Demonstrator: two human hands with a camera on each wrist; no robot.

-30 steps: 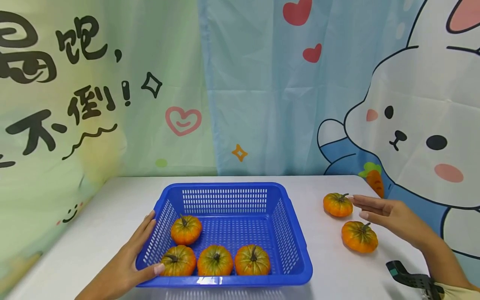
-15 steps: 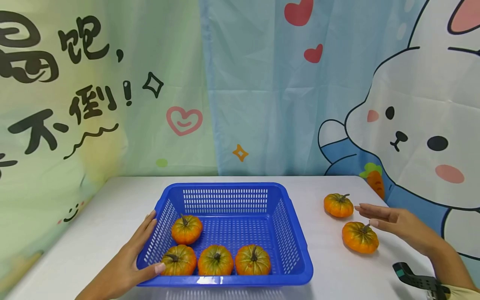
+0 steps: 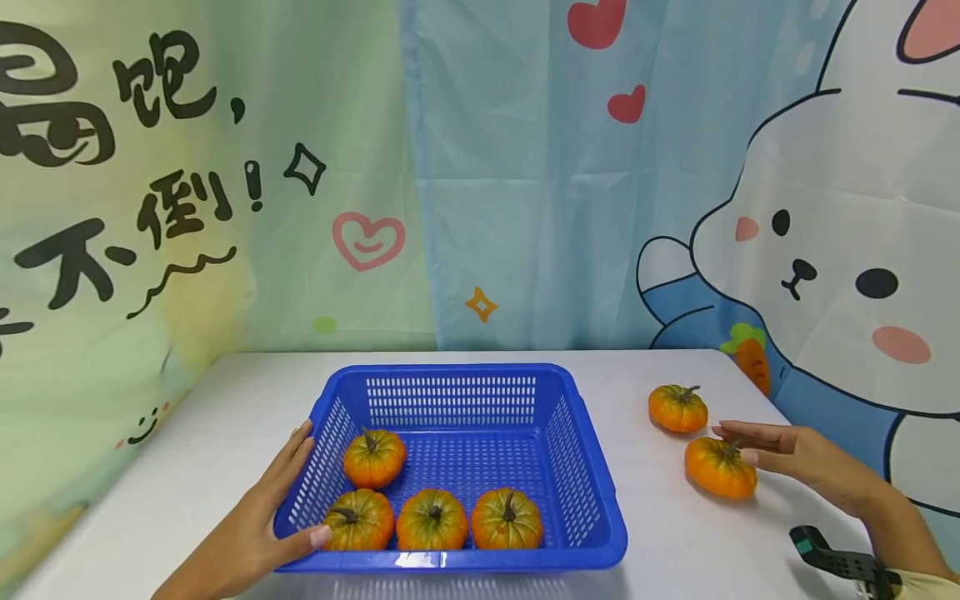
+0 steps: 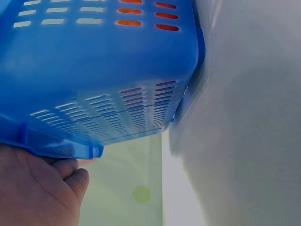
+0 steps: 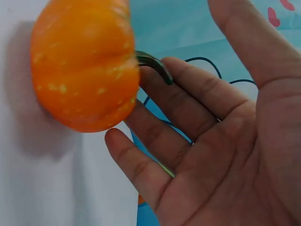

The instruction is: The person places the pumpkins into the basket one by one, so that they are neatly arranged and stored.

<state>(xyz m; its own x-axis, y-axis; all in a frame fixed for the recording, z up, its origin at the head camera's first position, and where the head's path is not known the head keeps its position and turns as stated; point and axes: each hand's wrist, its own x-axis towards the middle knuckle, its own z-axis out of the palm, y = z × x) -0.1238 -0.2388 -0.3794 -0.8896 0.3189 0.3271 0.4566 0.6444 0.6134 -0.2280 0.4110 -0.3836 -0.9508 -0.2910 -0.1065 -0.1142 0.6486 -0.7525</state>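
Note:
In the head view my left hand (image 3: 258,508) rests along the left rim of a blue plastic basket (image 3: 600,500), fingers stretched along its side and thumb over the front corner. Seen from the left wrist, the hand (image 4: 40,188) lies under the rim. My right hand (image 3: 813,462) is at the nearer small orange pumpkin (image 3: 720,471), its fingers spread behind it and the thumb by the stem. That pumpkin is slightly tilted. The right wrist view shows the pumpkin (image 5: 84,70) with its green stem in front of the extended fingers, the thumb raised away from it.
Inside the basket are several more pumpkins: one farther back (image 3: 373,460), the others in a row along the front wall, such as the right one (image 3: 506,521). Another pumpkin (image 3: 677,408) sits on the white table (image 3: 247,400) behind my right hand. A printed curtain (image 3: 487,167) hangs behind.
My right hand has drawn back from the farther pumpkin toward the nearer one, which has now tipped a little. The left hand and the basket have stayed in place.

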